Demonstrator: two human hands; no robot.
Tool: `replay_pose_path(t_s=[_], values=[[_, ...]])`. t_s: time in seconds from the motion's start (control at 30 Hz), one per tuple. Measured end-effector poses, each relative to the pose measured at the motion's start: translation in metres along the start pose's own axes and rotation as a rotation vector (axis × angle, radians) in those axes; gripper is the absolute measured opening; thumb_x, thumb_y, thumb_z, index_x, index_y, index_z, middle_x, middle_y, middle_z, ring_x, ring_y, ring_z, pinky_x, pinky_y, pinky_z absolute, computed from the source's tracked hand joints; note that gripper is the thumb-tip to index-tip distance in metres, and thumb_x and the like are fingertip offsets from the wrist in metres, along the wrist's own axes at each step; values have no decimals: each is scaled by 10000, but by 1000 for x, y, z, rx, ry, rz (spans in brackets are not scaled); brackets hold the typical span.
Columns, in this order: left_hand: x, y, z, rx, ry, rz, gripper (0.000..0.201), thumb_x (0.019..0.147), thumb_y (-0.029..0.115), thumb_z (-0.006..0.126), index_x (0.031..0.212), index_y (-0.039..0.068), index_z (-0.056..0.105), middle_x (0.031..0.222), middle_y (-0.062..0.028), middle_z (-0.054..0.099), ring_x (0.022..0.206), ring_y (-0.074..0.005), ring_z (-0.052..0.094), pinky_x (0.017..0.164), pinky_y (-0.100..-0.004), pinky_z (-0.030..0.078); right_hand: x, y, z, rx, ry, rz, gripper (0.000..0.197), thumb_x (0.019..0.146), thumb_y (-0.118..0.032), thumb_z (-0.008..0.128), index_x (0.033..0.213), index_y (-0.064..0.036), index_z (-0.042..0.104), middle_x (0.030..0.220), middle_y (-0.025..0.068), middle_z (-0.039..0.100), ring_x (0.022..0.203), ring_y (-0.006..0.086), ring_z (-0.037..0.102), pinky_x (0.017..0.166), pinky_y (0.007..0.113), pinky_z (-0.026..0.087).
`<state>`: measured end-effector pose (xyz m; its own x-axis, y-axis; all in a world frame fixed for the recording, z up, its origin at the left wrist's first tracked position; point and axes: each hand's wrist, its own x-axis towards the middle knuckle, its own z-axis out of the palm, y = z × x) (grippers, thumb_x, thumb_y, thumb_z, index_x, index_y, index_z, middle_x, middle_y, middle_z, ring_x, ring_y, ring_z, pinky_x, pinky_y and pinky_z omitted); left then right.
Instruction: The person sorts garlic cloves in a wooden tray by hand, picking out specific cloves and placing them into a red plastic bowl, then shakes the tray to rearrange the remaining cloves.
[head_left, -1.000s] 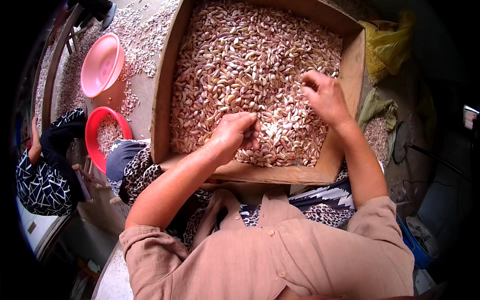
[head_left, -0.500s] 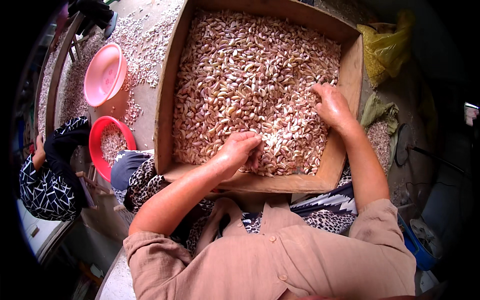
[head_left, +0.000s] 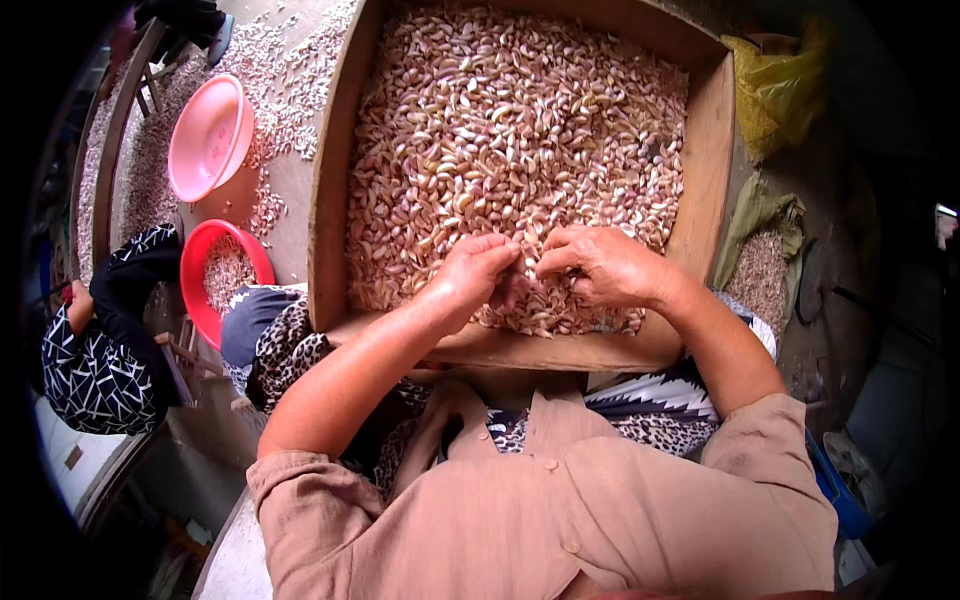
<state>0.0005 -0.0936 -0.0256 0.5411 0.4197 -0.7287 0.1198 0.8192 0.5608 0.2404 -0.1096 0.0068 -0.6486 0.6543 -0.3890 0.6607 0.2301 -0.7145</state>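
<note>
A shallow wooden tray (head_left: 705,170) in front of me is spread with a thick layer of garlic cloves (head_left: 520,120), whitish to pinkish purple. Over its near part my two hands almost meet, fingertips facing each other. My left hand (head_left: 478,272) is closed in a pinch, its other fingers curled underneath. Opposite it, my right hand (head_left: 600,265) has its fingers bent and drawn together. Whatever sits between the fingertips of either hand is too small or hidden to name. Loose cloves lie directly below both hands.
Left of the tray stand a pink basin (head_left: 212,140) and a red basin (head_left: 262,262) partly filled with cloves. More cloves cover the floor (head_left: 285,70). A person in a patterned top (head_left: 105,370) sits far left. Yellow (head_left: 775,90) and greenish sacks (head_left: 755,225) stand right.
My right hand has come from the tray's right side leftward and nearer, to just beside my left hand. My left hand has stayed nearly in place, still pinched.
</note>
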Motion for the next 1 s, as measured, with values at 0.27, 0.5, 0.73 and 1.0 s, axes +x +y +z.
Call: replay_pose_path(t_s=[0.27, 0.5, 0.73, 1.0], values=[[1, -7, -4, 43, 1, -12, 278, 1081, 270, 536, 887, 99, 638, 725, 6, 603, 555, -119, 601, 518, -253, 450, -13, 33, -41, 188, -148, 282, 305, 719, 44, 601, 945, -31, 792, 912, 121, 787, 860, 219, 751, 830, 336, 586], [1, -5, -2, 31, 2, -24, 269, 1085, 257, 531, 900, 89, 632, 737, 5, 597, 564, -119, 593, 528, -255, 464, -28, 72, -63, -25, 283, 428, 282, 745, 4, 604, 956, -38, 787, 916, 162, 773, 859, 294, 746, 823, 392, 584], [2, -7, -3, 24, 4, -20, 249, 1087, 235, 539, 908, 88, 630, 744, 11, 590, 570, -111, 586, 567, -257, 521, -25, 87, -65, -106, 440, 353, 274, 751, -34, 596, 983, 12, 736, 926, 185, 760, 878, 296, 740, 842, 385, 568], [-3, -2, 1, 107, -33, -39, 165, 1074, 169, 536, 969, 94, 639, 745, 30, 590, 563, -83, 590, 519, -230, 432, -22, 96, -56, -125, 410, 375, 264, 760, -24, 631, 991, -20, 758, 947, 170, 769, 893, 304, 747, 848, 390, 582]])
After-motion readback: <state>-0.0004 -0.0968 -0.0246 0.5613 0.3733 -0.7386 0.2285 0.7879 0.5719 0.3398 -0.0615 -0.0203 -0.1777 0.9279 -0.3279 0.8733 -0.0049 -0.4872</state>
